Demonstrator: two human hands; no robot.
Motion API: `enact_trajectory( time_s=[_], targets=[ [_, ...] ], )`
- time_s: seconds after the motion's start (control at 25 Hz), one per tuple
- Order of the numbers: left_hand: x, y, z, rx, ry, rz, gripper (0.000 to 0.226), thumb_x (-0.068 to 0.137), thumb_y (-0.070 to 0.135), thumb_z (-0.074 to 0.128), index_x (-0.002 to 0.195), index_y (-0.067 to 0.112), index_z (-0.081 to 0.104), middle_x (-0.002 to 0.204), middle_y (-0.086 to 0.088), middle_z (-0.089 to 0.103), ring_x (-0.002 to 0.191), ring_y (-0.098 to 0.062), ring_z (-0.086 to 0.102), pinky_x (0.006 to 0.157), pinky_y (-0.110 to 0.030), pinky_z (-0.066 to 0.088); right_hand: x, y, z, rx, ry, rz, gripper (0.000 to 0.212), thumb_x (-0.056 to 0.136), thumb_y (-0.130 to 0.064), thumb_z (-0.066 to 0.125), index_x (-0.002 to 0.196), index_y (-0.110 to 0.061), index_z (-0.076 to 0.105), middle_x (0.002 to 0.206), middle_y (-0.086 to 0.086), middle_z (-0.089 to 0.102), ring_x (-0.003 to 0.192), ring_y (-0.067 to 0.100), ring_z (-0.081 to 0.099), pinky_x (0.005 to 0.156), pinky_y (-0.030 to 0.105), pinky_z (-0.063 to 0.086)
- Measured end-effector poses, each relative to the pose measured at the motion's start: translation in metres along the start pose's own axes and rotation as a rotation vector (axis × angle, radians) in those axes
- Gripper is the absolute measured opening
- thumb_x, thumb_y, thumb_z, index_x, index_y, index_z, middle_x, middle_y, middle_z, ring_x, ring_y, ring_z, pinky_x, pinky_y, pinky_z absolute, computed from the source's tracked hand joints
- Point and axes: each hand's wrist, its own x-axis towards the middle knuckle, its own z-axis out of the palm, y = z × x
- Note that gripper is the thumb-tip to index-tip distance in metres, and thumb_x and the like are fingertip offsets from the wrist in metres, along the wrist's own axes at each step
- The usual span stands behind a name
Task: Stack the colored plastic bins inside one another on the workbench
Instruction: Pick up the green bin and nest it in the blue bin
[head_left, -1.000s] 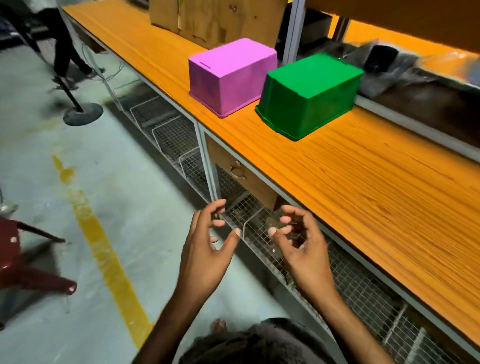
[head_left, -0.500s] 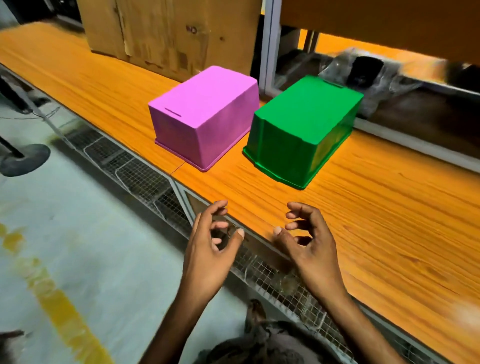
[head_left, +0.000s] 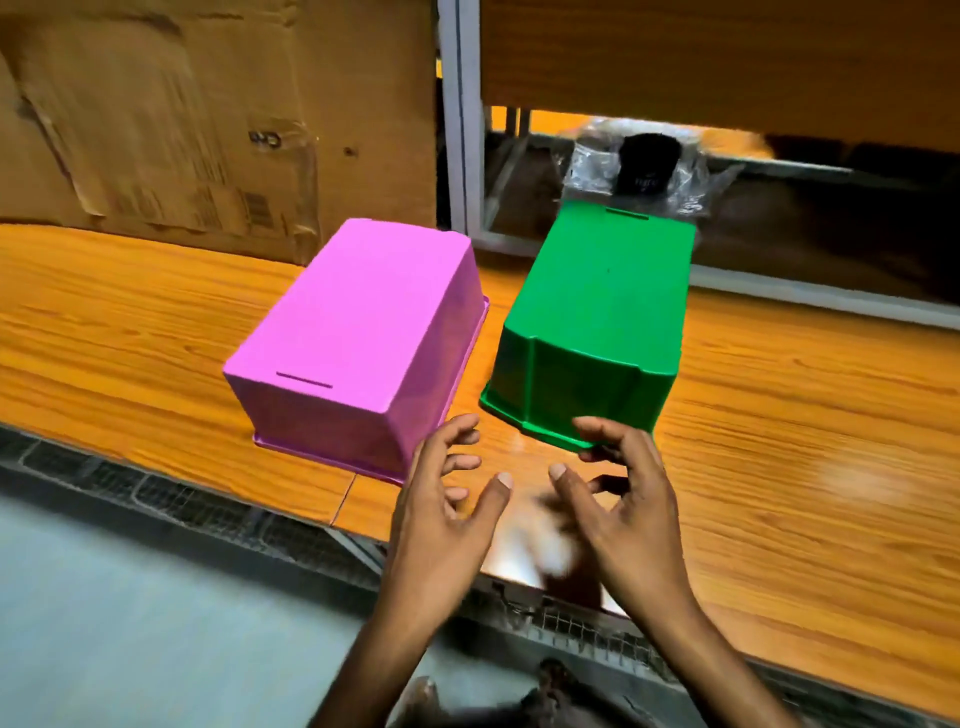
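Note:
A pink plastic bin (head_left: 358, 338) lies upside down on the orange workbench (head_left: 779, 493), rim on the wood. Just to its right a green bin (head_left: 597, 322) lies upside down too, a narrow gap between them. My left hand (head_left: 447, 509) hovers over the bench's front edge, near the pink bin's near right corner, fingers loosely spread and holding nothing. My right hand (head_left: 618, 499) hovers just in front of the green bin's near rim, fingers loosely curled and empty; contact with the rim cannot be told.
A large cardboard sheet (head_left: 208, 119) leans at the back left. A grey metal post (head_left: 457, 119) stands behind the bins, and a plastic-wrapped black object (head_left: 644, 166) sits on the shelf beyond. Wire mesh baskets (head_left: 156, 493) run below the bench edge.
The view has closed in on the bench and the bins now lie right ahead. Both hands have come forward from beyond the bench edge to just before the bins, still empty.

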Motion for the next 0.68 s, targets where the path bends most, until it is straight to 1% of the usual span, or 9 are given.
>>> enact_trajectory(
  time_s=[0.08,0.16,0.28,0.32,0.4,0.44,0.52,0.6,0.68],
  targets=[
    [0.027,-0.002,0.0,0.002,-0.119,0.053,0.058,0.088,0.023,0.073,0.137,0.044,0.05,0.134,0.029,0.053,0.123,-0.001,0.056,0.097,-0.033,0.052,0.004,0.002,0.006,-0.066,0.181,0.032,0.047,0.086,-0.01,0.079,0.124,-0.03,0.061,0.122,-0.01,0.056,0.108,0.005,0.062,0.079,0.025,0.054],
    [0.053,-0.01,0.007,0.008,-0.189,0.08,0.068,0.087,0.027,0.071,0.147,0.038,0.043,0.145,0.027,0.044,0.135,0.001,0.047,0.11,-0.035,0.046,0.01,0.007,0.009,-0.112,0.336,0.086,0.053,0.085,-0.012,0.08,0.128,-0.032,0.056,0.124,-0.012,0.051,0.111,0.003,0.06,0.082,0.03,0.055],
    [0.091,-0.027,0.023,0.032,-0.209,0.081,0.086,0.084,0.034,0.07,0.158,0.036,0.026,0.161,0.016,0.029,0.151,-0.008,0.032,0.122,-0.042,0.033,0.026,0.023,0.009,-0.18,0.449,0.192,0.07,0.084,-0.014,0.082,0.142,-0.029,0.046,0.136,-0.006,0.044,0.123,0.014,0.053,0.086,0.014,0.052],
    [0.103,-0.032,0.028,0.041,-0.207,0.061,0.09,0.084,0.034,0.07,0.159,0.035,0.022,0.164,0.016,0.024,0.153,-0.012,0.028,0.124,-0.042,0.03,0.032,0.032,0.007,-0.217,0.433,0.233,0.079,0.082,-0.015,0.083,0.148,-0.028,0.042,0.142,-0.003,0.043,0.131,0.017,0.048,0.093,0.016,0.051],
    [0.121,-0.039,0.039,0.071,-0.231,0.008,0.097,0.085,0.027,0.072,0.163,0.029,0.015,0.17,0.009,0.017,0.156,-0.016,0.022,0.126,-0.037,0.023,0.045,0.05,0.001,-0.288,0.329,0.301,0.096,0.075,-0.021,0.085,0.155,-0.032,0.032,0.153,-0.002,0.041,0.142,0.021,0.04,0.111,0.04,0.047],
    [0.128,-0.041,0.044,0.091,-0.254,-0.024,0.099,0.086,0.021,0.074,0.164,0.025,0.013,0.171,0.005,0.017,0.157,-0.017,0.021,0.125,-0.031,0.021,0.05,0.054,-0.001,-0.274,0.266,0.333,0.101,0.071,-0.028,0.085,0.155,-0.034,0.03,0.155,-0.002,0.042,0.143,0.022,0.041,0.113,0.048,0.045],
    [0.137,-0.046,0.049,0.086,-0.291,-0.059,0.099,0.084,0.013,0.076,0.164,0.021,0.017,0.169,0.0,0.026,0.155,-0.018,0.026,0.122,-0.026,0.022,0.058,0.054,-0.005,-0.2,0.164,0.33,0.103,0.063,-0.038,0.08,0.153,-0.036,0.03,0.15,-0.006,0.052,0.137,0.018,0.051,0.11,0.05,0.049],
    [0.14,-0.045,0.051,0.073,-0.279,-0.04,0.097,0.081,0.01,0.077,0.162,0.019,0.025,0.164,-0.002,0.037,0.151,-0.02,0.036,0.123,-0.032,0.029,0.061,0.053,-0.012,-0.169,0.143,0.279,0.102,0.061,-0.036,0.078,0.153,-0.034,0.032,0.146,-0.009,0.056,0.133,0.012,0.054,0.108,0.048,0.05],
    [0.139,-0.032,0.048,0.051,-0.247,0.025,0.091,0.077,0.011,0.077,0.157,0.023,0.034,0.157,0.002,0.046,0.143,-0.016,0.047,0.12,-0.037,0.038,0.062,0.041,-0.022,-0.137,0.18,0.218,0.105,0.063,-0.034,0.078,0.156,-0.039,0.03,0.153,-0.013,0.05,0.139,0.01,0.05,0.111,0.049,0.048]
  ],
)
